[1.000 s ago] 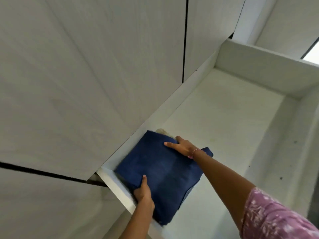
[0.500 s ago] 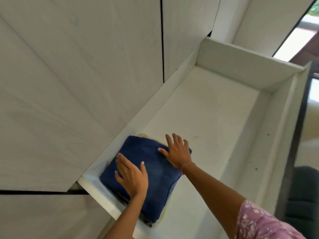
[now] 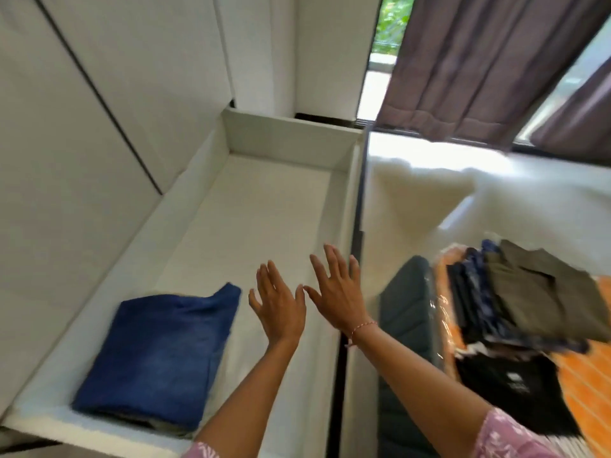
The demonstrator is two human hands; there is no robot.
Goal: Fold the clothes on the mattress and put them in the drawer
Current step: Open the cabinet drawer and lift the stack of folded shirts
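Observation:
A folded blue garment point(image 3: 158, 352) lies in the near left corner of the open white drawer point(image 3: 291, 140), on top of other folded cloth whose edge shows beneath it. My left hand point(image 3: 277, 305) and my right hand point(image 3: 337, 292) hover side by side above the drawer's floor, to the right of the blue garment, fingers spread and holding nothing. On the right, a stack of folded clothes point(image 3: 529, 292) with an olive piece on top sits on the orange striped mattress point(image 3: 588, 391). A black folded piece point(image 3: 509, 388) lies in front of the stack.
White wardrobe panels point(image 3: 99, 127) rise to the left of the drawer. A dark teal padded edge point(image 3: 406, 312) stands between drawer and mattress. Brown curtains point(image 3: 479, 61) hang at the back right over a window, with a white surface point(image 3: 463, 193) below.
Both hands have lifted off the blue garment and moved right, away from it. The view has swung right, bringing the mattress and the clothes stack into sight.

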